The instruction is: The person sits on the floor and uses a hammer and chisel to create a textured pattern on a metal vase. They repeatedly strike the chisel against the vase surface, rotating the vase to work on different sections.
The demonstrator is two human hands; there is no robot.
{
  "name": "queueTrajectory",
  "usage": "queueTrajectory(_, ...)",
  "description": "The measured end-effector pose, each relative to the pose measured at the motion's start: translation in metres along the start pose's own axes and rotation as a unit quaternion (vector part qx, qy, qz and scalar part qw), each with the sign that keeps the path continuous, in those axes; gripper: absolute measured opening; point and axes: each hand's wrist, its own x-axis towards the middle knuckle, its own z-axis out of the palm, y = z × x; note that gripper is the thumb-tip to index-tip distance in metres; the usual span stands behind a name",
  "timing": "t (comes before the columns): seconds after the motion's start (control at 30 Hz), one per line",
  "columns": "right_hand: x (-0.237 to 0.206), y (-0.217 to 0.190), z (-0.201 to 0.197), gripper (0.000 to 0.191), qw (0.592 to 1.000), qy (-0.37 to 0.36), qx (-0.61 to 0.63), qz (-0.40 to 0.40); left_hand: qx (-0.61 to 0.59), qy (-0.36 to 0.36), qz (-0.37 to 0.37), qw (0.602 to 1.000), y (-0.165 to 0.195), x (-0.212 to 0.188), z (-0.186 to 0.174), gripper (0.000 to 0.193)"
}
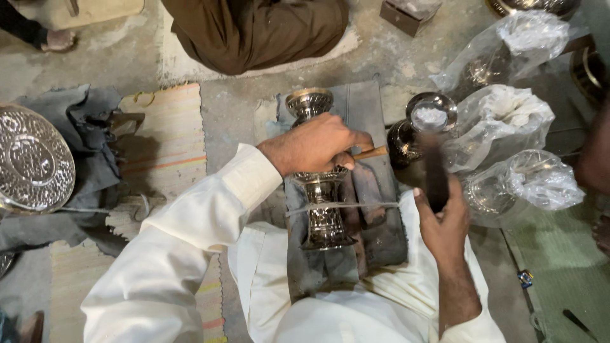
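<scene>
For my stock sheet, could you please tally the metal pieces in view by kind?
Bare engraved vases: 2, the lashed vase and the dark vase
Plastic-wrapped pieces: 3
Engraved round trays: 1
Total: 6

I see a tall, silver-coloured, embossed metal vase (323, 203) lying lengthwise on a dark grey slab-shaped work block (375, 248), its flared mouth towards twelve o'clock and its foot towards six. Its surface is shiny and densely patterned, and a thin pale cord (375, 204) crosses its waist, running out towards three o'clock. A slim chisel with a light brown wooden handle (370, 153) rests against the upper body of the vase, its handle slanting out towards two o'clock; its tip is hidden. At three o'clock from the vase, a dark, blurred, upright hammer-like striking tool (436, 171) stands clear of the metal, not touching it.
</scene>
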Motion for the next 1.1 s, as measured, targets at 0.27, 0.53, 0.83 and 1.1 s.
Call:
queueTrajectory(0.27,0.002,-0.009,-0.001,0.045,0.998,-0.035,-0.059,-0.013,0.000,0.009,0.002,1.000,-0.001,-0.001,-0.002,0.039)
queueTrajectory(0.53,0.007,0.002,-0.004,0.033,0.999,-0.019,0.000,-0.046,-0.013,0.001,-0.005,1.000,-0.003,0.000,-0.002,0.036)
queueTrajectory(0.83,0.002,0.001,0.002,0.036,0.998,-0.021,-0.056,-0.010,-0.008,-0.026,-0.017,0.999,-0.008,0.003,0.001,0.034)
queueTrajectory(1.1,0.005,-0.001,0.000,0.043,0.997,0.005,0.068,-0.037,-0.018,-0.010,0.010,1.000,-0.011,0.001,-0.002,0.035)
